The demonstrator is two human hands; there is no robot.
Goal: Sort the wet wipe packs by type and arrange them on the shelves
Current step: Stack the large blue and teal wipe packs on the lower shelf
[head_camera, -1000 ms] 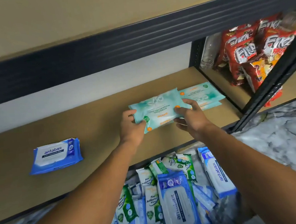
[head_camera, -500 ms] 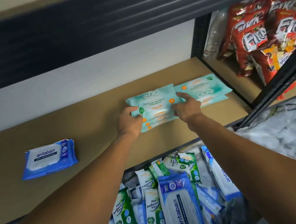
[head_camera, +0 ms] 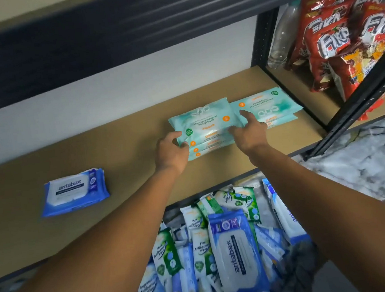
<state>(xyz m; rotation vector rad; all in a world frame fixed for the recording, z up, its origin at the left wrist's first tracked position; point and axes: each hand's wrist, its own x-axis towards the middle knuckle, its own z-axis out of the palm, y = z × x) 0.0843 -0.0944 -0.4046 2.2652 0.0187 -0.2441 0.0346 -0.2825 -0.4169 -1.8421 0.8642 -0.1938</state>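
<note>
Nearest, below the shelf's front edge, a heap of unsorted packs (head_camera: 220, 249) lies with blue and green mixed. Further up, the hands sit apart at either end of a teal stack (head_camera: 204, 123) lying flat on the shelf board (head_camera: 122, 157). The left hand (head_camera: 172, 151) curls round its left end, while the right hand (head_camera: 246, 133) presses its right end, forefinger straight. These film pouches look soft, light and slick, likely to sag or slide, so the short ends seem the best hold. Just beyond sits a second teal stack (head_camera: 270, 105), and a blue pack (head_camera: 75, 192) lies well apart leftward.
</note>
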